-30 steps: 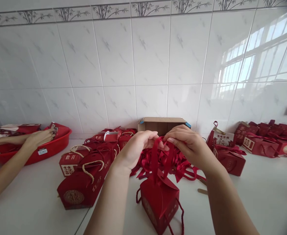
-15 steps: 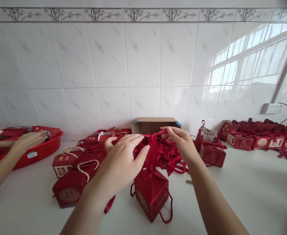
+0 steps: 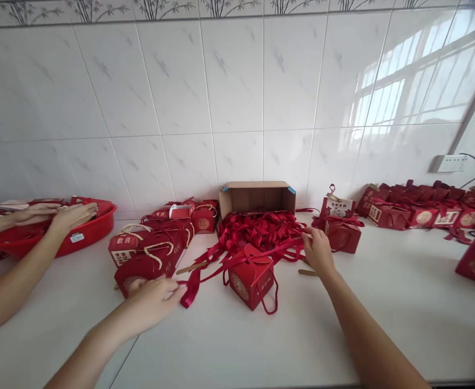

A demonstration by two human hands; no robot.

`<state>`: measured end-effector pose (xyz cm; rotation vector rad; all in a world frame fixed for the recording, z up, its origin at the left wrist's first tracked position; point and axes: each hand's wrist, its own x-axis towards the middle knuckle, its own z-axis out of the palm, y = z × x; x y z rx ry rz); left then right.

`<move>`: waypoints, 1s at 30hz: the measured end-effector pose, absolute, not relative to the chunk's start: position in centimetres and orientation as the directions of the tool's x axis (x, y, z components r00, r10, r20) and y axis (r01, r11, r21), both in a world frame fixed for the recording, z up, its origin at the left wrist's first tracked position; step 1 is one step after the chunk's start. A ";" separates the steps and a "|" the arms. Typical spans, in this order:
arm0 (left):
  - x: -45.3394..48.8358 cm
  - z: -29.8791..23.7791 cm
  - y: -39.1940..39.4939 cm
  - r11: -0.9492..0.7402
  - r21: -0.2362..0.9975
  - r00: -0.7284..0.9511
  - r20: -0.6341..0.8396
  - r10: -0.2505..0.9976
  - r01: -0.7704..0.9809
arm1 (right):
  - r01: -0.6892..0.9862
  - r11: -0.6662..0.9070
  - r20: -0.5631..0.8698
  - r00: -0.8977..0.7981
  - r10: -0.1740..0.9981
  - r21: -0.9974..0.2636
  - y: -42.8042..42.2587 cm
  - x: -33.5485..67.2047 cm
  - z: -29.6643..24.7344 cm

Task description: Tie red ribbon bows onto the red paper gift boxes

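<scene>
A red gift box with dark red cord handles stands on the white table in front of me. A red satin ribbon stretches across its folded top, from one hand to the other. My left hand, a little blurred, is closed on the ribbon left of the box, with a loose tail hanging beyond the fingers. On the other side my right hand pinches the ribbon between thumb and fingers. Directly behind the box lies a heap of red ribbons, spilling from an open cardboard carton.
Red boxes with rope handles stand at left. Further left, another person's hands work over a red basin. A ribboned box is at right, before rows of finished-looking boxes. Flat wooden sticks lie nearby.
My hands have moved apart, the left one down and left, the right one slightly outward and lower. The ribbon, earlier held up above the box, now runs stretched over its top.
</scene>
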<state>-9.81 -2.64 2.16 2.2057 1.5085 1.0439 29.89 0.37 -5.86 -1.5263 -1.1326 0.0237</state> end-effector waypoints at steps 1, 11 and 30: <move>-8.8 1.7 -2.5 -0.426 0.494 0.249 0.384 0.889 0.758 | 0.647 0.198 0.607 0.503 0.616 -0.737 0.3 29.2 -5.8; 2.1 -1.9 0.7 -0.429 0.746 0.309 0.307 0.900 0.510 | 0.296 0.343 0.352 -0.025 0.936 -0.891 -1.9 23.0 -4.8; 3.0 -5.6 4.2 -0.381 0.875 0.198 0.334 0.921 0.297 | 0.126 0.198 0.201 0.018 0.979 -0.972 -1.6 22.3 -5.4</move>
